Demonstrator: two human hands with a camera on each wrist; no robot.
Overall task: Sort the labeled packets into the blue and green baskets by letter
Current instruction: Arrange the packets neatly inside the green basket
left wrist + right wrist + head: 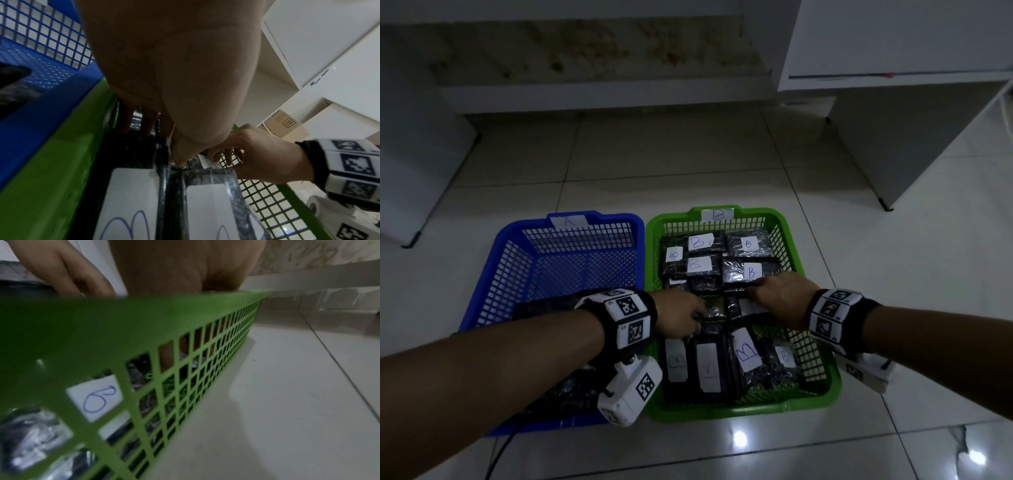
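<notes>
A blue basket [510, 270] tagged A and a green basket [722, 413] tagged B stand side by side on the floor. The green one holds several black packets with white B labels [751, 272]. Both hands are inside it, near its middle. My left hand [695, 318] reaches across the blue basket's rim; in the left wrist view its fingers [148, 125] and thumb close round a black packet [133, 146]. My right hand [756, 291] curls its fingers [224, 154] onto a packet with a white label [207, 161]. Dark packets [544, 305] lie in the blue basket, partly hidden by my forearm.
The baskets sit on pale glossy floor tiles [893, 308]. A white cabinet [911, 144] stands at the back right, a low white ledge [602, 96] runs along the back wall, and a white panel [410, 178] stands at the left. A black cable [500, 452] trails from my left wrist.
</notes>
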